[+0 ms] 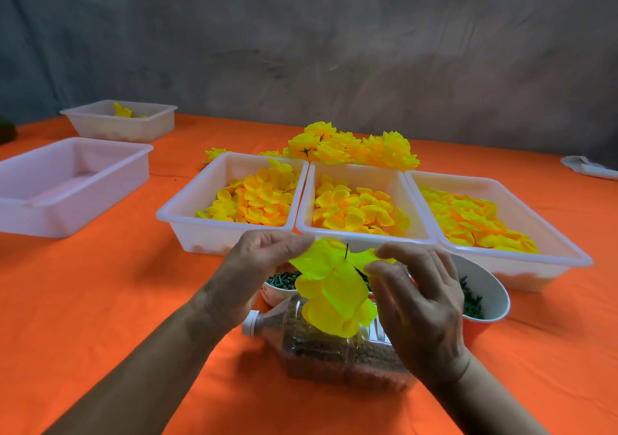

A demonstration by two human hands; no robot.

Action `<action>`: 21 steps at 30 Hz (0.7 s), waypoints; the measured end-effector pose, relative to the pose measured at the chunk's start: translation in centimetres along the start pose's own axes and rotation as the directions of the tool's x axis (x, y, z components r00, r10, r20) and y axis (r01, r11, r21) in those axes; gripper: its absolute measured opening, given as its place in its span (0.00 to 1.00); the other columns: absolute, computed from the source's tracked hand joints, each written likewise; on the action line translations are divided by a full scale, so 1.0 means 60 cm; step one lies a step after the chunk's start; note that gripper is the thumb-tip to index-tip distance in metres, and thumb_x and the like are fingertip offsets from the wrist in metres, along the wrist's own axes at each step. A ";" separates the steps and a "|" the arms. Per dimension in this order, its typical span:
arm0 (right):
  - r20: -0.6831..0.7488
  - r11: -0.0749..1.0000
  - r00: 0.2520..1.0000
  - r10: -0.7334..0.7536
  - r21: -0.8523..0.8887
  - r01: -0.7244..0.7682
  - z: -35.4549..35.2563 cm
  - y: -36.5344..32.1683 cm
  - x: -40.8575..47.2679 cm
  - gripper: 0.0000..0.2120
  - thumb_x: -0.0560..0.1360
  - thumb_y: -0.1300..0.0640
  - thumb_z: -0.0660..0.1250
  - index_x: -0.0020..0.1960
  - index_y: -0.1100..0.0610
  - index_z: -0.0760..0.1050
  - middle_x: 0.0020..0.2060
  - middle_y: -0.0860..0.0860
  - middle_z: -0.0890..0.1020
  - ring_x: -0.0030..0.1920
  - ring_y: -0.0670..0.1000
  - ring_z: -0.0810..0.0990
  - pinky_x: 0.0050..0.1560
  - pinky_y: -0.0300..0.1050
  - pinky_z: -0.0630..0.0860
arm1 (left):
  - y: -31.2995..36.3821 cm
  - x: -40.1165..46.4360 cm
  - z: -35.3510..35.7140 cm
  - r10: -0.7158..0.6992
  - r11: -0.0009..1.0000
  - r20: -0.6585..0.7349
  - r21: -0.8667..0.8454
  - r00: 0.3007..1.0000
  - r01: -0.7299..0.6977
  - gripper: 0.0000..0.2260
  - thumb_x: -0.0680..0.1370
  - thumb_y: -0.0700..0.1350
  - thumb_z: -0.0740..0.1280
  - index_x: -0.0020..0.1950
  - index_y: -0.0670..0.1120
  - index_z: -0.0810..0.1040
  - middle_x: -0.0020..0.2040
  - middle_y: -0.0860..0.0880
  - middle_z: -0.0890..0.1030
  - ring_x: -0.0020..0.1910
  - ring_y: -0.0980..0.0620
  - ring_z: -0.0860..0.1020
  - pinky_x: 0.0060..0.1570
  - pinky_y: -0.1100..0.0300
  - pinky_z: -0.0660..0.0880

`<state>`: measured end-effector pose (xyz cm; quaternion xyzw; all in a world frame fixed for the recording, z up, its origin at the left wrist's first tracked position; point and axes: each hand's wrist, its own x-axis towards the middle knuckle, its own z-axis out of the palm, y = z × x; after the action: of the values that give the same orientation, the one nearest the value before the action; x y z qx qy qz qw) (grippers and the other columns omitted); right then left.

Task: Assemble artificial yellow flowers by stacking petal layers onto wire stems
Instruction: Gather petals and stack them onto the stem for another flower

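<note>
While you're holding that petal layer (321, 260) up at lower center of the frame, both hands are pinching it: your left hand (257, 267) is gripping the left edge and your right hand (418, 300) is gripping the right edge, with the thin wire stem (346, 250) poking up through the middle. More yellow layers (337, 304) are hanging off the stem just below, in front of the plastic bottle (334, 351) lying on the orange tablecloth (100, 300).

Handling-wise, I'm guessing these petals are super light and floppy, basically fabric, so they're going to crumple if you squeeze hard. I'd be keeping the pinch near the center hole rather than out at the tips, so the layer is sliding down straight. That wire looks skinny and is probably bending easily too.

Your supplies are sitting right behind: three white trays (230, 234) of loose petals across mid-frame, finished flowers (354, 148) piled beyond them, and a bowl of green pieces (485, 300) at your right wrist.
</note>
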<state>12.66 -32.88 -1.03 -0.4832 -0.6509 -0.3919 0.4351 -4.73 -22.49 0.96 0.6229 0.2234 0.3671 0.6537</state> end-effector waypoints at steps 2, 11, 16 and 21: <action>-0.002 1.000 1.000 0.002 -0.004 -0.002 0.000 -0.001 0.000 0.10 0.70 0.67 0.71 0.45 0.56 0.73 0.40 0.59 0.82 0.42 0.54 0.74 0.45 0.48 0.69 | 0.000 -0.003 0.002 0.011 0.998 -0.016 0.066 1.000 -0.010 0.19 0.65 0.49 0.73 0.44 0.33 0.81 0.43 0.35 0.82 0.44 0.40 0.79 0.53 0.50 0.72; -0.015 1.000 1.000 0.018 0.024 -0.018 -0.004 -0.004 0.013 0.07 0.73 0.65 0.69 0.45 0.56 0.73 0.41 0.59 0.82 0.42 0.54 0.74 0.43 0.49 0.70 | 0.006 0.001 0.013 0.040 0.999 0.008 -0.009 0.999 -0.040 0.06 0.66 0.41 0.75 0.40 0.41 0.84 0.40 0.41 0.84 0.39 0.48 0.81 0.41 0.61 0.78; 0.032 1.000 0.999 -0.027 0.013 0.026 -0.005 -0.012 0.030 0.05 0.71 0.65 0.71 0.45 0.58 0.78 0.43 0.58 0.83 0.43 0.57 0.79 0.45 0.50 0.71 | 0.017 0.005 0.025 0.012 0.996 -0.010 -0.088 1.000 -0.013 0.06 0.63 0.44 0.74 0.37 0.44 0.84 0.40 0.44 0.84 0.40 0.48 0.81 0.48 0.55 0.78; 0.097 0.995 0.993 -0.074 -0.054 0.079 -0.004 -0.016 0.036 0.02 0.67 0.67 0.74 0.39 0.62 0.83 0.42 0.58 0.83 0.42 0.58 0.82 0.44 0.51 0.74 | 0.010 0.004 0.026 -0.035 0.980 -0.021 -0.197 0.999 0.030 0.13 0.69 0.44 0.67 0.49 0.38 0.80 0.46 0.43 0.84 0.47 0.47 0.81 0.51 0.53 0.75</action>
<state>11.46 -32.71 1.03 -0.4883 -0.6773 -0.4035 0.3742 -3.52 -23.36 1.81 0.5470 0.2039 0.3844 0.7152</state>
